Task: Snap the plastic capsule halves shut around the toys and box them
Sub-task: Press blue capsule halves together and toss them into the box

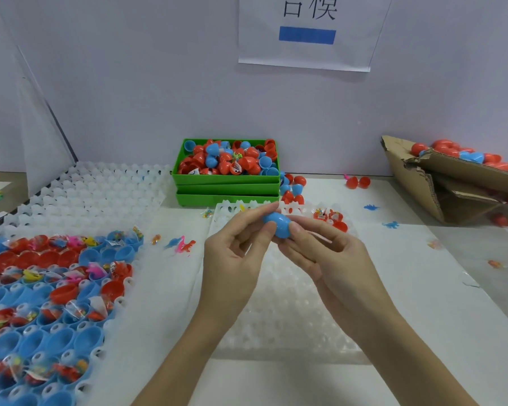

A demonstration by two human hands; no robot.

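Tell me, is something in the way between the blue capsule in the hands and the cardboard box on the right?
Nothing visible blocks it. Both hands, left and right, hold the blue capsule above the white tray. Between it and the cardboard box lie only low things: red capsule halves and small toy dinosaurs.

A pale lilac wall [129, 68] rises behind the white worktop [423, 288], a white paper sign [305, 54] with dark characters and a blue bar pinned high on it, under soft, even light

Blue capsule [277, 224], green bin [226, 179]
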